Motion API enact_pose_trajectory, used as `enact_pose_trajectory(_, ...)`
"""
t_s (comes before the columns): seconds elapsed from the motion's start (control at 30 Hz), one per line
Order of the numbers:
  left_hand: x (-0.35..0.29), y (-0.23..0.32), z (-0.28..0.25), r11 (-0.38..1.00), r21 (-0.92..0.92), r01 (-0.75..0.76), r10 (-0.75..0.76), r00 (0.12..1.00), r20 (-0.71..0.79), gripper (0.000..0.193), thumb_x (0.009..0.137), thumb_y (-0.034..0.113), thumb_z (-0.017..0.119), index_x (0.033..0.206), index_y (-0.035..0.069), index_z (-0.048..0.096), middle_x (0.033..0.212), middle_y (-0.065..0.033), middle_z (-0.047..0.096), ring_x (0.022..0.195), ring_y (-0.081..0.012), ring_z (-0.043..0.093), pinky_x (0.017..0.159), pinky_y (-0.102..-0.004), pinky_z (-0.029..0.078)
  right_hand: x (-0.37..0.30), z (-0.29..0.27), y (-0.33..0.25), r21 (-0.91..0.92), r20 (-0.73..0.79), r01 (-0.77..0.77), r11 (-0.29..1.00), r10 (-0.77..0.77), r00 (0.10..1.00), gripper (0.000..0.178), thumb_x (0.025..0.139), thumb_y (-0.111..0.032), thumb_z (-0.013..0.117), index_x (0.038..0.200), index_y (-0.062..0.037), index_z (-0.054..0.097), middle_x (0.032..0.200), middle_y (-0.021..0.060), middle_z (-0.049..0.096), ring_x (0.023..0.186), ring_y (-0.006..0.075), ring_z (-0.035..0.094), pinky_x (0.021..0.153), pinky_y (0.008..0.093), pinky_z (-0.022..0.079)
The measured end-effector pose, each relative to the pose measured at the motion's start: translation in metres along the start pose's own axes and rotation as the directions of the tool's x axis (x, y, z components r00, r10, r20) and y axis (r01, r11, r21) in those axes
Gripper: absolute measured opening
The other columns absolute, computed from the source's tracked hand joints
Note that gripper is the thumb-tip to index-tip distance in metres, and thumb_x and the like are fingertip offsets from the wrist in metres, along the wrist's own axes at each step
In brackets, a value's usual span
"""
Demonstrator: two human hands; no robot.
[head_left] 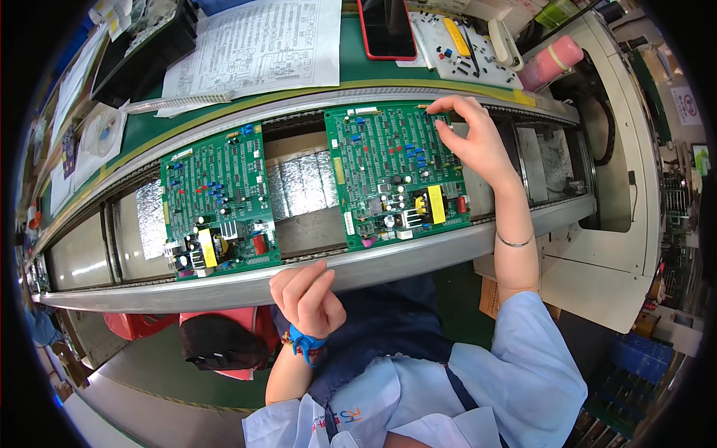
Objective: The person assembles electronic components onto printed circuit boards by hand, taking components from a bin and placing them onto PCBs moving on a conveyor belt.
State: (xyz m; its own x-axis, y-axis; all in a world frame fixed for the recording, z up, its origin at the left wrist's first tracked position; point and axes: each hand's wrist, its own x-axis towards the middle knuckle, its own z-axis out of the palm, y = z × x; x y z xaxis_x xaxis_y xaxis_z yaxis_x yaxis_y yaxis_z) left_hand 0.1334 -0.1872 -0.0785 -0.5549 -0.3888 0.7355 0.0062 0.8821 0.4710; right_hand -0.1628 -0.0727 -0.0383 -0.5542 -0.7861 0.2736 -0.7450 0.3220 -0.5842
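Two green circuit boards lie on a metal conveyor track, packed with small components. My right hand (pixel 474 138) reaches over the far right corner of the right circuit board (pixel 381 160). Its thumb and index finger curve with a gap between their tips, right at the board's edge; nothing shows between them. My left hand (pixel 308 299), loosely curled with a blue band at the wrist, is at the near metal rail (pixel 381 259), between the two boards. I see nothing in it. The left circuit board (pixel 216 198) lies untouched, with its yellow-wrapped transformer toward me.
Behind the track are a printed diagram sheet (pixel 254 48), a red-edged phone (pixel 387 30) and a white board of loose components (pixel 459 63). A black bin (pixel 146 56) stands far left, a pink bottle (pixel 553 63) far right. A red and black bag (pixel 224 340) sits below the rail.
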Motion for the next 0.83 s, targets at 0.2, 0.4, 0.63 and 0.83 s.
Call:
enact_pose_trajectory(0.2,0.001,-0.003,-0.004,1.000,-0.011,-0.007,0.007,0.999,-0.033,0.027,0.075,-0.003,0.051,0.099,0.007,0.060,0.100,-0.0088,0.063,0.083,-0.0238,0.056,0.074,-0.0339,0.044,0.001,0.003,-0.006,-0.019,0.021,0.039,0.999,-0.039,0.999,0.018,0.081,-0.011,0.063,0.098,-0.0078,0.061,0.096,0.0030,0.062,0.101,0.0225,0.054,0.094,0.0354,0.035)
enact_pose_trajectory(0.4,0.002,-0.006,-0.007,1.000,-0.007,-0.007,0.007,0.999,-0.034,0.027,0.074,-0.003,0.052,0.098,0.007,0.060,0.100,-0.0085,0.063,0.083,-0.0235,0.056,0.074,-0.0338,0.044,0.000,0.007,-0.008,-0.021,0.073,0.066,0.998,-0.064,0.995,0.013,0.083,-0.011,0.059,0.094,-0.0103,0.066,0.096,0.0020,0.059,0.100,0.0211,0.052,0.094,0.0357,0.033)
enact_pose_trajectory(0.63,0.003,-0.009,-0.014,1.000,-0.009,-0.005,0.005,1.000,-0.031,0.028,0.074,-0.003,0.051,0.098,0.007,0.060,0.100,-0.0086,0.063,0.083,-0.0235,0.056,0.074,-0.0343,0.044,-0.001,0.012,-0.015,-0.041,0.190,0.113,0.993,-0.104,0.976,0.025,0.084,-0.009,0.049,0.097,-0.0119,0.070,0.102,0.0023,0.054,0.103,0.0205,0.047,0.093,0.0348,0.032)
enact_pose_trajectory(0.83,0.002,-0.012,-0.019,1.000,-0.007,-0.005,0.005,1.000,-0.027,0.029,0.074,-0.003,0.051,0.100,0.007,0.060,0.100,-0.0088,0.063,0.084,-0.0235,0.057,0.075,-0.0349,0.044,0.001,0.012,-0.020,-0.063,0.208,0.090,0.994,-0.075,0.975,0.025,0.083,-0.010,0.050,0.098,-0.0116,0.070,0.101,0.0024,0.054,0.103,0.0202,0.047,0.094,0.0356,0.031)
